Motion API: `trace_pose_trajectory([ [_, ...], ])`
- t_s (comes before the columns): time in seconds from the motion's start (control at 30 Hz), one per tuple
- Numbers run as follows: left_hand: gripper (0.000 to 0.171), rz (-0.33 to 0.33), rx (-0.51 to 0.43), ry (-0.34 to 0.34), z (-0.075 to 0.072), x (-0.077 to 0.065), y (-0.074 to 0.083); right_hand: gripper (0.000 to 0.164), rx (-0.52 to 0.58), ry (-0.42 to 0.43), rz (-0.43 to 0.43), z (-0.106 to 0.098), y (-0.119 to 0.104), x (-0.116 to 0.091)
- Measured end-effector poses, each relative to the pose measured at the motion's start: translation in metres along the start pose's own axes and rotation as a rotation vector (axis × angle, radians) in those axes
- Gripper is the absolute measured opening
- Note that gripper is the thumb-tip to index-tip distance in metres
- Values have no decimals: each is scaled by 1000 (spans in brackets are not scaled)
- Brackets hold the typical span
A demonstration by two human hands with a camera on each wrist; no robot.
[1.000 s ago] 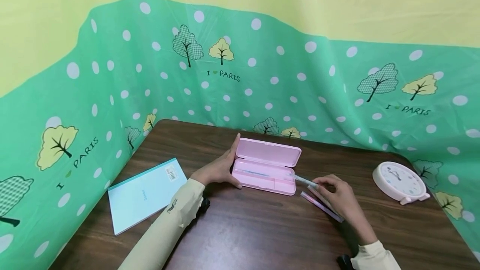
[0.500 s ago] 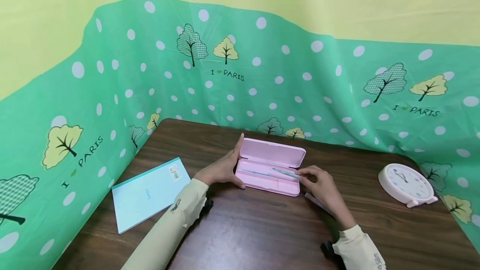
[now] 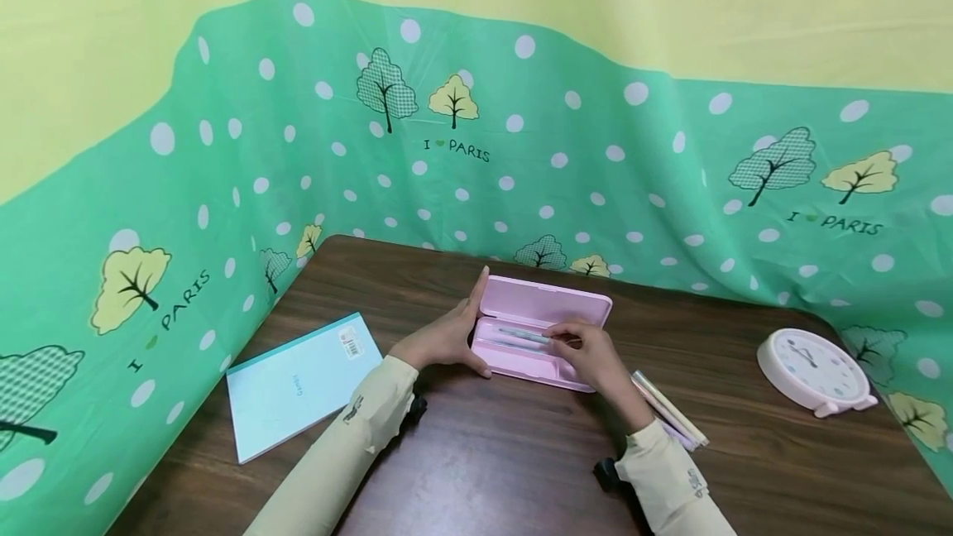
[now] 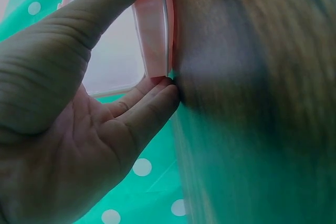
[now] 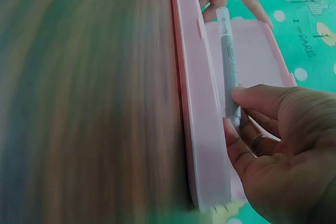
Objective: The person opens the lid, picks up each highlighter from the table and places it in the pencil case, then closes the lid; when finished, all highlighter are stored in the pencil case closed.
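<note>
A pink pencil case lies with its lid raised in the head view. My left hand holds its left end, thumb at the front corner and fingers round behind; in the left wrist view fingertips touch the case's end. Over the case's tray, my right hand pinches a slim grey marker pen with a clear cap, thumb against fingers near one end. Another slender pen lies inside the case, partly hidden by the held one.
Several pens lie on the brown table right of the case, partly behind my right forearm. A pale blue notebook is at left, a white round clock at right. A patterned curtain hangs behind.
My right hand has carried the marker pen leftward from above the table to over the case's tray. The left hand keeps its hold on the case. The head view has shifted slightly.
</note>
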State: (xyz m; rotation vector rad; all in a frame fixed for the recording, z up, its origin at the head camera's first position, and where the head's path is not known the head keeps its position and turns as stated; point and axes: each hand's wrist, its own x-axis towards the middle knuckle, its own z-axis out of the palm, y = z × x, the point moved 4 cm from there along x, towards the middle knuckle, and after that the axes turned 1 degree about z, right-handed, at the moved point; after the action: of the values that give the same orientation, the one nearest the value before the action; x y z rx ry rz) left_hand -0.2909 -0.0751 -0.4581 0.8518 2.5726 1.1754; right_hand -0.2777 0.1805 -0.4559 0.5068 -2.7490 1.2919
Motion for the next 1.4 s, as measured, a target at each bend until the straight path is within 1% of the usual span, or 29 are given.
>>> trace_pose_trajectory([
  [0.07,163,38,12,11,2,2,-7,13,7,-8,5,5,-1,3],
  [0.17,164,55,16,13,2,3,-7,12,7,-15,12,10,-3,7],
  [0.23,162,50,23,13,2,4,-7,12,7,-16,12,12,-4,9],
  [0.3,163,12,16,3,-1,3,1,12,12,-16,5,13,-5,10],
  [0.43,162,-15,38,0,-2,4,4,12,15,-17,-5,15,-6,10],
  [0.77,162,-10,24,4,1,5,4,12,-33,11,22,18,-5,8],
  [0.87,162,-4,22,0,2,4,4,12,-52,1,26,20,-5,6],
  [0.9,162,11,28,4,2,4,0,12,-56,-6,25,20,-6,6],
  [1.0,162,11,38,7,3,3,-1,13,-61,-26,24,23,-6,5],
  [1.1,161,-1,36,3,5,1,-3,15,-62,-40,29,26,-7,3],
  [1.13,162,-20,29,-5,4,1,0,16,-65,-42,30,26,-7,3],
  [1.17,161,-24,26,-6,5,0,0,16,-69,-41,31,26,-7,2],
  [1.27,161,-31,20,-3,4,0,1,17,-89,-27,17,25,-10,3],
  [1.4,161,-23,22,7,1,2,1,18,-77,26,-12,22,-13,6],
])
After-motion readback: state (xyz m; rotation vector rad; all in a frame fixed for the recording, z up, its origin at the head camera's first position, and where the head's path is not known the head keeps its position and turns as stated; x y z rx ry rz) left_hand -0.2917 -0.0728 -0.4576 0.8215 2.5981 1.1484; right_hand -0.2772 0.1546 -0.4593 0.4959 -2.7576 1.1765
